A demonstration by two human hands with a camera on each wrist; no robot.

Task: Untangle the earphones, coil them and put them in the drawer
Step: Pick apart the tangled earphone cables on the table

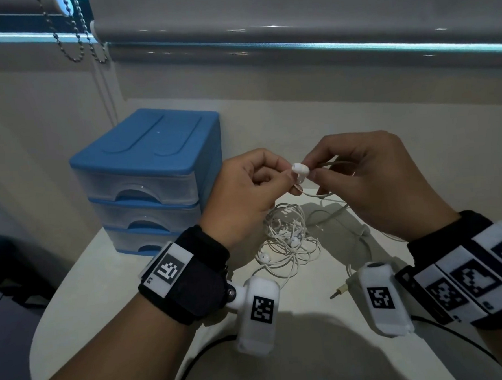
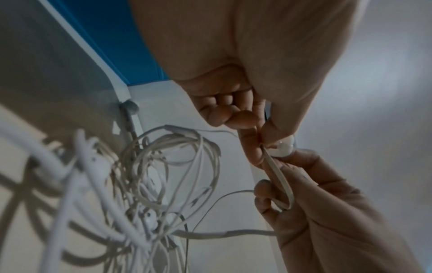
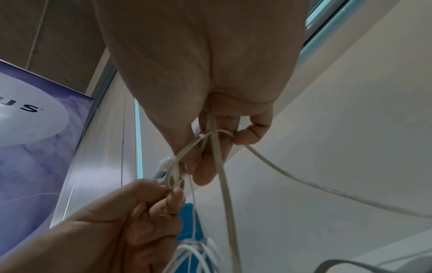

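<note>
both hands work in the air above the white tabletop [image 1: 109, 292]: the left hand [image 1: 244, 196] has its fingers curled and pinches the cord just under a white earbud [image 1: 300, 169], while the right hand [image 1: 369, 179] pinches the same earbud end from the other side, with a flat loop of cord [image 2: 279, 179] running across its fingers. the rest of the earphones lie below as a loose tangle [image 1: 288, 240] on the tabletop, touching nothing but the surface, with a second earbud [image 1: 264, 258] at its edge and the jack plug [image 1: 339, 290] lying apart, nearer the person. the main risk, as i judge it, is pulling the held end while loops are still crossed over it: that would cinch the tangle into a tight knot instead of freeing it. a hard tug on the thin cord right at the earbud could also strain that joint, and lifting too fast might drag the whole bundle off the tabletop edge, since it sits fairly near it. the wrist camera cables could snag a stray loop as well. the blue drawer unit [image 1: 153, 154] stands just left of the hands with three clear-fronted drawers, all pushed in; what they hold cannot be made out through the fronts, and no earphone part is in any of them yet.
</note>
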